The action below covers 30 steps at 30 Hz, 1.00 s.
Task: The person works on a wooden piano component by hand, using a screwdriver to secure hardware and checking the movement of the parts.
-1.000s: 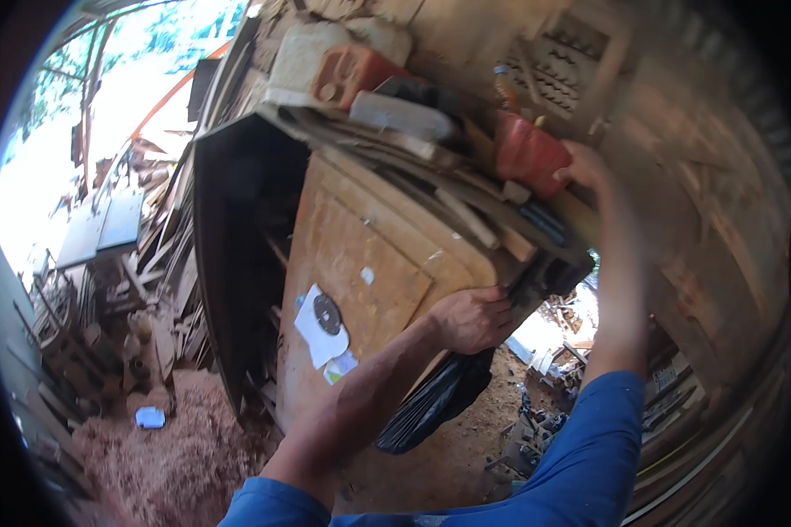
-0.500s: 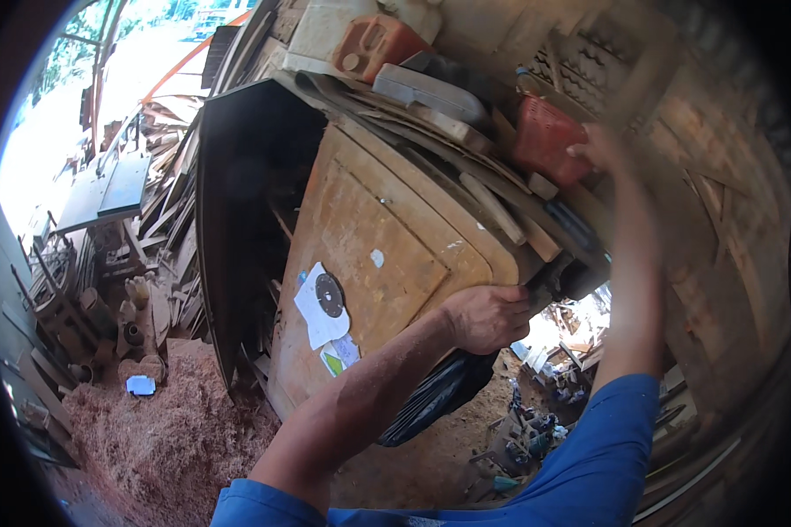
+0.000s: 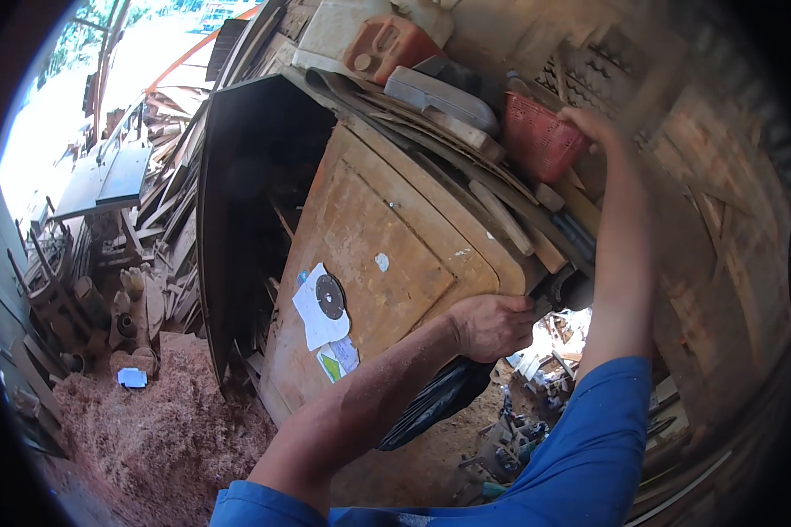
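A worn yellow-brown wooden cabinet stands before me, with wooden boards piled on its top. At its right corner, my left hand is closed, fingers curled; what they hold, if anything, is hidden. Higher up, my right hand grips the rim of a red slotted plastic basket at its right end. The basket is tilted above the boards, so its side faces me and its inside is hidden. Beside it lies a long grey case. A black disc and papers are on the cabinet's front.
An orange-red jerrycan sits at the far end of the cabinet top. Loose wood strips lie near the basket. To the left, a sawdust heap covers the floor below stacked planks. A black plastic bag hangs beneath my left hand.
My right hand has shifted slightly up and the red basket has turned, showing more of its slotted side. The left hand stays at the cabinet corner. The view has moved a little.
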Each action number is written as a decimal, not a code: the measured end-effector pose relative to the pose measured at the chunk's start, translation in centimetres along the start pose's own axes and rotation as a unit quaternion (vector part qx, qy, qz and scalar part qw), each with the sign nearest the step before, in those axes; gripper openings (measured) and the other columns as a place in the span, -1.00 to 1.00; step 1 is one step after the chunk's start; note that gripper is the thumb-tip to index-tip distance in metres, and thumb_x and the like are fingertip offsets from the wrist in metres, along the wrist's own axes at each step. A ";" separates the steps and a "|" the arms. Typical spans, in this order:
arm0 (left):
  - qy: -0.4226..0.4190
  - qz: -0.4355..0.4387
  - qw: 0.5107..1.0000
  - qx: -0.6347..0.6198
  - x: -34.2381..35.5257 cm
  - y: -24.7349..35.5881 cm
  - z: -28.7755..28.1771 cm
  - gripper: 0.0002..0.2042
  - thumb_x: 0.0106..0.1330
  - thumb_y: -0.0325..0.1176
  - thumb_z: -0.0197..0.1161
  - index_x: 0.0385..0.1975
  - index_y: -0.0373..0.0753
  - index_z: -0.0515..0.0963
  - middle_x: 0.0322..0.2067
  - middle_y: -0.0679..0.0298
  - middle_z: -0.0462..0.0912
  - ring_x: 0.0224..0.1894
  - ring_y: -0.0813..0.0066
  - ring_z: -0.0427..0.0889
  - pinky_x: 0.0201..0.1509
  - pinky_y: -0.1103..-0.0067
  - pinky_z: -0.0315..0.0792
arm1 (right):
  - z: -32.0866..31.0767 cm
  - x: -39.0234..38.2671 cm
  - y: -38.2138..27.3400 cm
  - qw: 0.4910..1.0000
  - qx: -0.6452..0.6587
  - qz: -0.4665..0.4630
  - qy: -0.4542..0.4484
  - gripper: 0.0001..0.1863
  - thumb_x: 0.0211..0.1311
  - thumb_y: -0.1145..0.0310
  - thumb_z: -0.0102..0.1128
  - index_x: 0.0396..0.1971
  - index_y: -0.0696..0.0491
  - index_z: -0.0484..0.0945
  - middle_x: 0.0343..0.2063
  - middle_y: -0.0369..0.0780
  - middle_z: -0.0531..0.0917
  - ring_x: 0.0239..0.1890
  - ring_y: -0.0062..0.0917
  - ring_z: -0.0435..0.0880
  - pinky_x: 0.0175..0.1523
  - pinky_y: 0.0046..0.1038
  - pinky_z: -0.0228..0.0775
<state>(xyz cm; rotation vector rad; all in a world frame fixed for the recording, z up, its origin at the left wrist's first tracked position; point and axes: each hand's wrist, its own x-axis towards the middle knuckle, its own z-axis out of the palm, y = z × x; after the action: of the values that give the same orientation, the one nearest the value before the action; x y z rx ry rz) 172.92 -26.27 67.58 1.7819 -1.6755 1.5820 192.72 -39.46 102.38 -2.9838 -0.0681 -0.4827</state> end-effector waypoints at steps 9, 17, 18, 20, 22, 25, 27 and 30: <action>0.029 0.012 0.999 -0.016 -0.3 -0.4 0.2 -0.85 0.04 -0.22 0.16 -0.49 -0.13 0.53 -0.40 0.34 0.62 -0.09 0.37 0.60 0.31 0.43 0.30 | -2.1 5.5 -0.4 0.886 -0.393 -0.248 0.008 -0.40 0.20 -0.18 0.12 -0.21 0.12 0.71 -0.24 -0.04 0.73 -0.15 -0.21 0.71 -0.07 -0.22 0.48; 0.002 0.021 1.000 0.004 -0.7 -0.6 -0.2 -0.84 0.04 -0.22 0.15 -0.48 -0.14 0.52 -0.42 0.36 0.59 -0.11 0.41 0.60 0.31 0.44 0.28 | -4.4 0.3 0.9 0.974 -0.134 -0.131 0.129 -0.24 0.07 -0.42 0.22 -0.28 0.11 0.75 -0.29 0.03 0.73 -0.08 -0.14 0.72 -0.03 -0.21 0.46; 0.009 0.018 1.000 -0.006 -0.5 -0.4 -0.1 -0.83 0.03 -0.23 0.15 -0.47 -0.15 0.52 -0.42 0.35 0.58 -0.15 0.40 0.59 0.30 0.43 0.29 | -5.1 -0.5 1.9 0.959 -0.114 -0.163 0.200 -0.21 0.06 -0.44 0.21 -0.23 0.09 0.75 -0.24 0.02 0.73 -0.05 -0.17 0.71 0.01 -0.25 0.46; 0.011 0.015 1.000 -0.006 -0.3 -0.4 -0.1 -0.82 0.02 -0.23 0.14 -0.45 -0.16 0.51 -0.41 0.34 0.57 -0.18 0.40 0.59 0.29 0.42 0.30 | -7.4 -2.2 2.3 0.936 -0.086 -0.201 0.274 -0.19 0.06 -0.47 0.20 -0.19 0.08 0.76 -0.20 0.02 0.73 -0.03 -0.20 0.70 0.05 -0.28 0.46; 0.012 0.009 1.000 -0.003 -0.2 -0.4 -0.2 -0.82 0.01 -0.22 0.14 -0.47 -0.17 0.50 -0.42 0.33 0.58 -0.21 0.40 0.58 0.27 0.43 0.31 | -9.5 -5.3 3.9 0.936 -0.071 -0.164 0.303 -0.13 0.05 -0.51 0.15 -0.01 0.03 0.72 -0.01 0.01 0.69 0.13 -0.24 0.63 0.23 -0.31 0.38; 0.005 0.009 1.000 0.004 0.0 -0.5 0.1 -0.81 0.01 -0.22 0.14 -0.46 -0.17 0.50 -0.42 0.33 0.58 -0.21 0.40 0.58 0.24 0.44 0.34 | -10.2 -11.0 7.9 0.872 -0.063 -0.105 0.473 -0.17 0.20 -0.41 0.11 0.15 0.03 0.62 0.16 -0.07 0.61 0.26 -0.28 0.54 0.36 -0.35 0.26; 0.003 0.015 1.000 -0.008 0.2 -0.6 -0.5 -0.81 0.01 -0.23 0.14 -0.45 -0.18 0.51 -0.41 0.33 0.58 -0.20 0.39 0.58 0.22 0.44 0.36 | -8.6 -17.0 11.5 0.814 0.092 -0.049 0.572 -0.41 0.43 -0.08 0.06 0.22 0.08 0.55 0.18 -0.14 0.62 0.23 -0.33 0.57 0.28 -0.39 0.34; 0.017 0.013 0.999 -0.025 -0.1 -0.4 -0.5 -0.82 0.00 -0.25 0.14 -0.43 -0.17 0.53 -0.40 0.33 0.59 -0.20 0.39 0.59 0.19 0.44 0.41 | -4.4 -25.2 20.1 0.666 0.468 -0.134 0.565 -0.39 0.39 -0.14 0.11 0.12 0.11 0.53 0.07 -0.09 0.62 0.11 -0.26 0.61 0.17 -0.22 0.44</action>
<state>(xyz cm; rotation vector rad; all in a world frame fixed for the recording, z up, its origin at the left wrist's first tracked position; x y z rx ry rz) 173.03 -25.69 67.94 1.7069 -1.7146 1.5571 168.69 -60.62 96.34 -1.2981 -0.4575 -1.6029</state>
